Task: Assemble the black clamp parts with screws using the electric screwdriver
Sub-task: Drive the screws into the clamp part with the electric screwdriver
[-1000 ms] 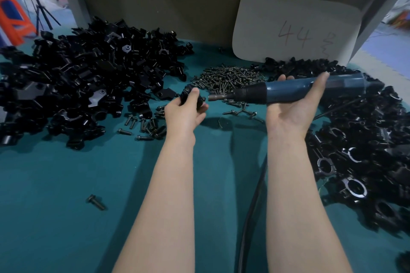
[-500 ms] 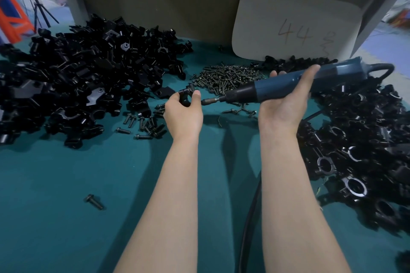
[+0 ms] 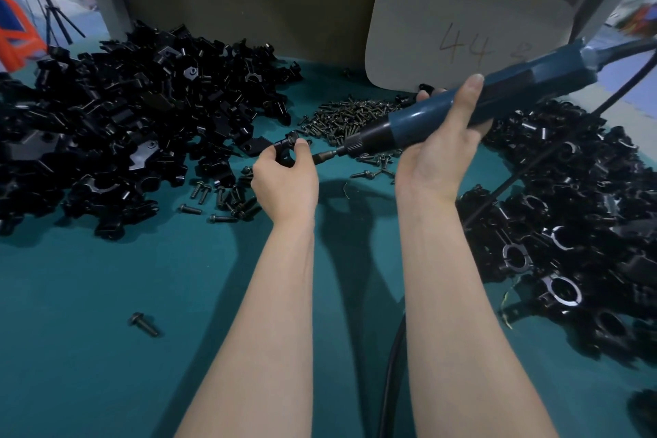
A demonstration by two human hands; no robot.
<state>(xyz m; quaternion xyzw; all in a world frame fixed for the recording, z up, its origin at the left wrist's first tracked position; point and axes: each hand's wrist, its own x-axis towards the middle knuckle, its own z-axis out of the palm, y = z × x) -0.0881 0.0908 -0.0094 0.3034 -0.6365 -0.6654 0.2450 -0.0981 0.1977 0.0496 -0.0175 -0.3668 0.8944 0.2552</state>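
1. Now the electric screwdriver [image 3: 497,96] slopes more steeply than half a second ago. Its rear end has risen toward the upper right, and its bit [image 3: 325,155] points down and to the left.
2. The bit tip has moved closer to the black clamp part [image 3: 284,149] and sits just beside it. Whether they touch cannot be told.
3. The left hand [image 3: 286,185] pinches the clamp part between thumb and curled fingers, above the teal table [image 3: 89,295]. Its position is nearly unchanged.
4. The right hand [image 3: 437,153] grasps the screwdriver barrel, with the thumb laid up across it and the fingers wrapped behind.
5. The power cable [image 3: 391,366] runs down between the forearms.
6. The table carries these stocks:
   - a large pile of black clamp parts [image 3: 124,124] on the left;
   - a second pile of ring-shaped clamp pieces [image 3: 569,206] on the right;
   - a heap of screws [image 3: 348,117] at centre rear;
   - loose screws [image 3: 220,195] near the left wrist;
   - one single screw [image 3: 144,324] lying apart in the foreground.
7. A grey card marked "44" [image 3: 462,28] leans against the rear wall.
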